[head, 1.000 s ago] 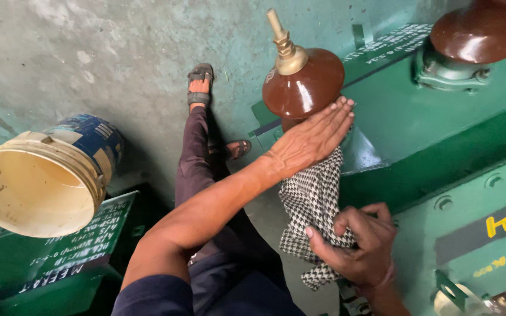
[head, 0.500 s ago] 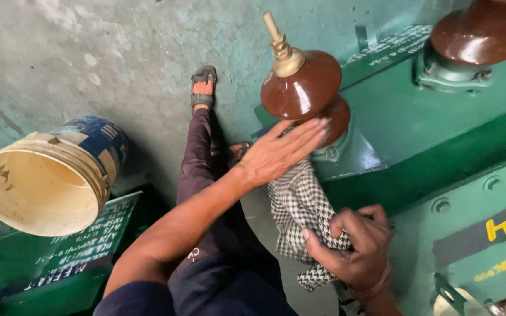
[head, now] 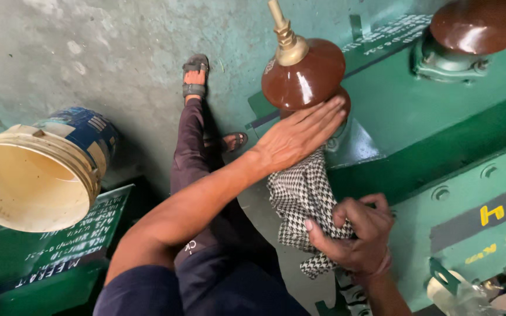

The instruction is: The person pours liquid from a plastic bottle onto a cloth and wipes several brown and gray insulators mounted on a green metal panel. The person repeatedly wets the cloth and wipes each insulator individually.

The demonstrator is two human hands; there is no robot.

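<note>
Far to the left of both hands, a cream plastic bucket with a blue printed wrapper (head: 36,175) is lying tipped on its side atop a green painted metal casing (head: 48,257), its mouth facing the camera. The interior is showing only dried stains; no contents are visible.

The left hand (head: 297,137) is reaching across with fingers extended and held together, palm pressing flat against the underside of a glossy brown ceramic insulator with a brass threaded terminal (head: 303,73). Its grip is not closing round anything; it is bearing on the black-and-white houndstooth cloth (head: 303,199), which is trapped between the palm and the insulator's lower skirt and hanging down from there.

Below and to the right of that hand, the right hand (head: 355,237) is clenching the lower end of the cloth, fingers curled tight over the bunched fabric.

Judgement on handling: the cloth is appearing light, soft and limp, so it is best taken by a gathered end, as the right hand is doing. The insulator is appearing rigid, smooth and probably slippery, and likely brittle if knocked; the broad skirt offers a better hold than the thin terminal.

To the right of both hands, a second brown ceramic insulator (head: 478,26) is standing on the green transformer body (head: 440,123).
</note>
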